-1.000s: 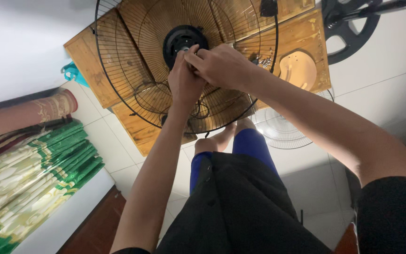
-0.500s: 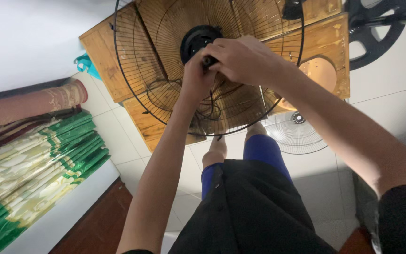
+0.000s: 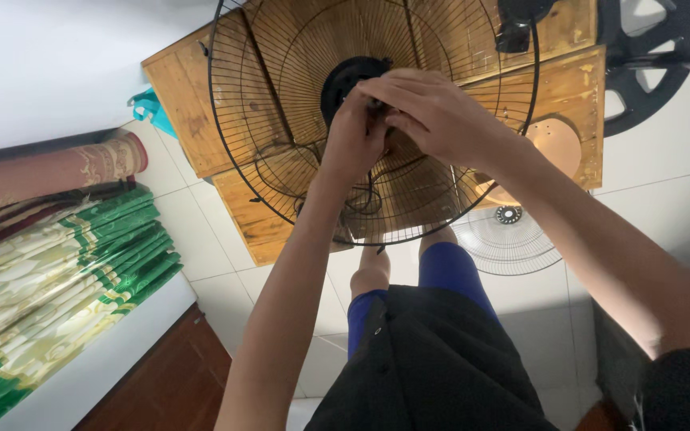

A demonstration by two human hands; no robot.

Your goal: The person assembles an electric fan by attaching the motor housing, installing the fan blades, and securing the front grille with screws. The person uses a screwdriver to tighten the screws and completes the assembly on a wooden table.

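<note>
A black wire fan guard (image 3: 257,120) stands in front of me, with a round black motor hub (image 3: 345,76) at its centre. My left hand (image 3: 353,140) and my right hand (image 3: 433,116) meet at that hub, fingers closed around a small part on the shaft that stays hidden between them. Both forearms reach up from the bottom of the view. The guard hangs over a low wooden table (image 3: 185,88).
A white fan grille (image 3: 505,239) lies on the tiled floor by my feet. A black fan base (image 3: 648,64) sits at the top right. Rolled green and gold mats (image 3: 49,271) and a reddish roll (image 3: 49,172) lie at the left, near a teal object (image 3: 149,108).
The view has shifted so the fan guard and table sit further right and lower. Both hands have stayed on the hub, with the right fingers moving over it.
</note>
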